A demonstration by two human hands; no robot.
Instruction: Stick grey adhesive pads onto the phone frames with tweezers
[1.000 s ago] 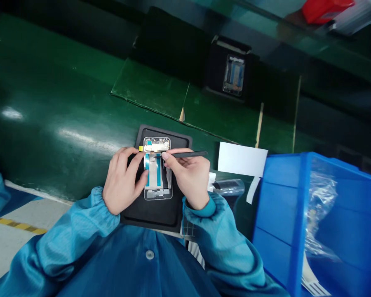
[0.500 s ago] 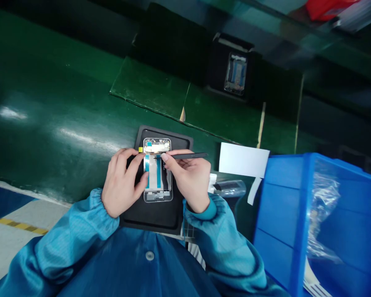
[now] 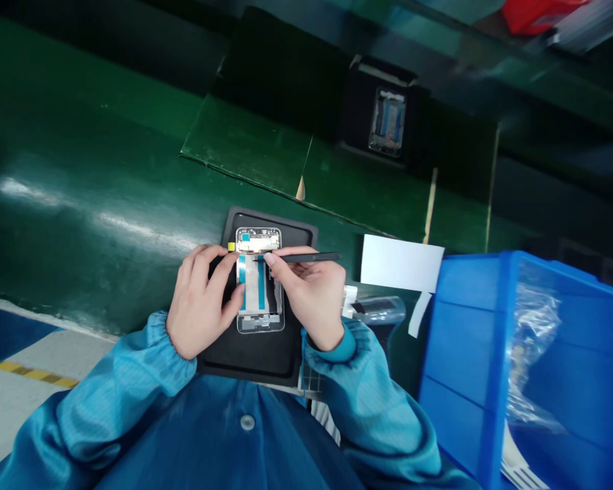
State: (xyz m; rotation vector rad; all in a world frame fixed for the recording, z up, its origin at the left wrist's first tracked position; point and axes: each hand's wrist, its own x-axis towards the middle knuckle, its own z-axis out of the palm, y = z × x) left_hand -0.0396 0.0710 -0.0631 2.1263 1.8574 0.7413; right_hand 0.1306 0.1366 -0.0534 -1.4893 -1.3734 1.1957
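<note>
An opened phone (image 3: 255, 286) lies in a black tray (image 3: 248, 357), with its circuit board at the top and blue strips over a pale middle area. My left hand (image 3: 201, 296) rests along the phone's left side, fingers apart; the index fingertip and thumb touch its edge. In my right hand (image 3: 317, 292), thumb and fingers pinch slim black tweezers (image 3: 311, 257) lying nearly level. Their thin tip points left, over the phone just below the board. Whether the tip touches a part is too small to tell. A yellow tab (image 3: 231, 247) sticks out at the phone's upper left.
Right of me stands a blue bin (image 3: 464, 361) holding clear plastic wrapping (image 3: 531, 347). White paper (image 3: 402, 263) and a clear wrapped item (image 3: 381, 309) lie beside it. Farther back on the green bench (image 3: 148, 170), another opened phone (image 3: 388, 122) sits in a dark tray.
Hands, phone and tweezers keep almost the same positions. The whole view has shifted very slightly.
</note>
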